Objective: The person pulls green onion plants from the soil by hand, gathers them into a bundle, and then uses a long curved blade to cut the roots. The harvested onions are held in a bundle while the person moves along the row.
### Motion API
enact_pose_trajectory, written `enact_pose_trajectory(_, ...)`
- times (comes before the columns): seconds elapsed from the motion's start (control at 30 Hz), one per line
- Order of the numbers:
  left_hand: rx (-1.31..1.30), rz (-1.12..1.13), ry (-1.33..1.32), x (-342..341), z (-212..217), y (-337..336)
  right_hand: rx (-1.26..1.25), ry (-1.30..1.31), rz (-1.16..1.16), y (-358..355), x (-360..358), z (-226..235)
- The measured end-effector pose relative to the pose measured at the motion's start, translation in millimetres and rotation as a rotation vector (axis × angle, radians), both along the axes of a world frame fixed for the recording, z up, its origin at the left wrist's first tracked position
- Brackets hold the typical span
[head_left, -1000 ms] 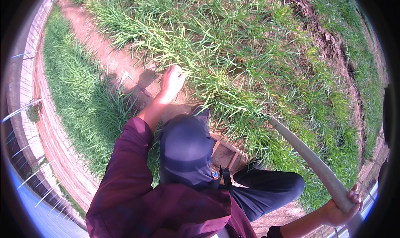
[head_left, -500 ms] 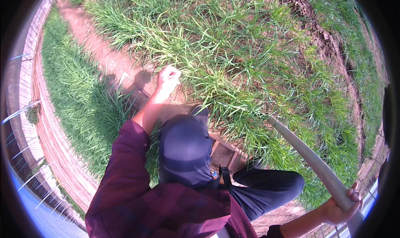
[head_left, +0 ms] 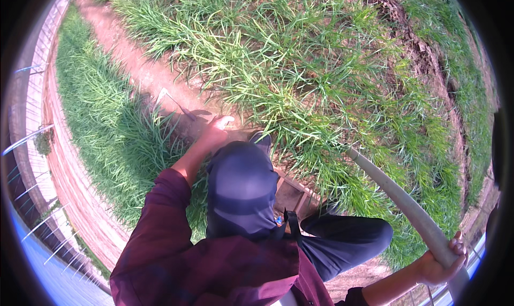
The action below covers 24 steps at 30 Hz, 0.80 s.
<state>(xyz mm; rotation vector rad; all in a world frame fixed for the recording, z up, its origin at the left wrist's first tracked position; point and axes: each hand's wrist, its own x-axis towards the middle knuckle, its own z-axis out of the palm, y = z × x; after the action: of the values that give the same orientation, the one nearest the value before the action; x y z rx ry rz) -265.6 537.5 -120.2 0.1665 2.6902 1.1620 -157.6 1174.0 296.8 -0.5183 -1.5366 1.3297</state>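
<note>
My left hand (head_left: 215,131) is over the bare soil path, at the edge of the green grass-like crop (head_left: 257,81). Its fingers are partly stretched out and apart, and I see nothing between them. Close to its left, a small tool (head_left: 174,103) with a pale flat blade and a thin handle lies on the path. At the lower right, my right hand (head_left: 440,264) is wrapped round a long grey pole (head_left: 399,199), which slants up and left. The pole's far end meets the crop leaves, which partly hide its tip.
A dense strip of the same crop (head_left: 101,129) grows left of the soil path (head_left: 134,59). Between my legs is a low wooden frame (head_left: 300,188). My bent knee (head_left: 375,233) is near the pole. A furrow (head_left: 423,43) runs along the right, and metal rods (head_left: 32,137) stick in at far left.
My left hand has drawn back from the crop's edge toward my knee, and its fingers have loosened from a closed shape. The right hand keeps its grip on the pole.
</note>
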Motion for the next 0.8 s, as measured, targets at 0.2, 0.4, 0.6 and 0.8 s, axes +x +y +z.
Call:
enact_pose_trajectory(0.2,-0.135,0.028,-0.235,-79,71,102,-0.001,-0.018,0.038,3,6,5)
enact_pose_trajectory(0.4,-0.291,-0.155,-0.014,-112,27,126,-0.019,0.003,0.027,5,7,3)
enact_pose_trajectory(0.6,-0.373,-0.180,-0.086,-117,18,138,-0.010,0.007,0.035,0,8,5)
enact_pose_trajectory(0.8,-0.422,-0.279,0.128,-120,-15,123,-0.010,0.012,0.039,2,10,5)
